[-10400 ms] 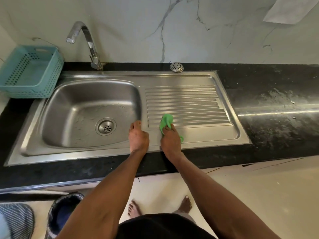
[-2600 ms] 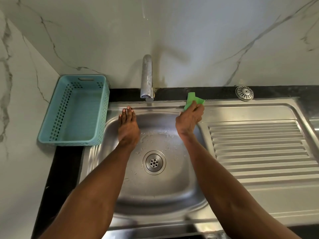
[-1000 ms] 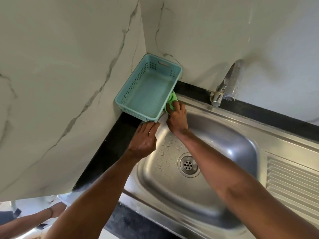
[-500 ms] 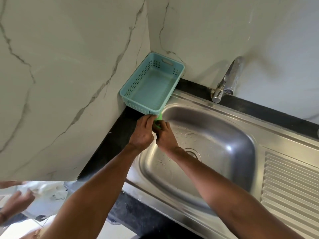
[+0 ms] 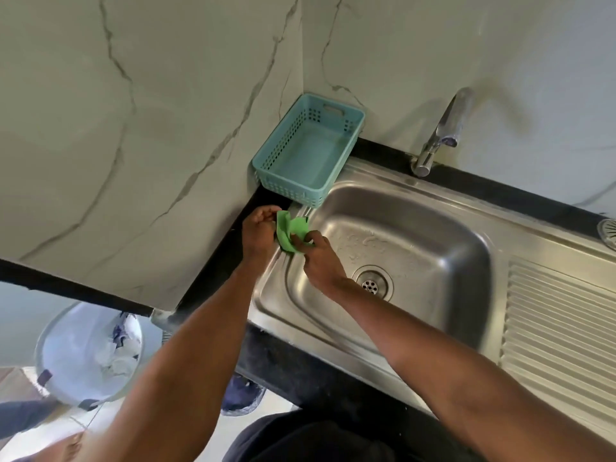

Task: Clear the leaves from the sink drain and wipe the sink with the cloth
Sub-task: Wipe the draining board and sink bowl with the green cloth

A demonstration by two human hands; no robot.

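A small green cloth (image 5: 289, 234) is held between both hands above the left rim of the steel sink (image 5: 433, 235). My left hand (image 5: 258, 230) pinches its upper left edge over the black counter strip. My right hand (image 5: 321, 260) grips its lower right part over the basin's left wall. The round drain (image 5: 374, 282) at the basin bottom shows bare holes, with no leaves visible. Water drops lie on the basin floor behind the drain.
A teal plastic basket (image 5: 308, 151) stands in the wall corner just behind the hands. The chrome tap (image 5: 441, 131) rises at the back. The ribbed drainboard (image 5: 560, 328) lies to the right. A loose strainer (image 5: 608, 232) lies at the right edge. A bin (image 5: 88, 353) with crumpled paper stands on the floor at the left.
The hands have drawn back from the basket's corner toward me along the sink's left rim. The cloth, bunched under the right hand before, is now spread between both hands.
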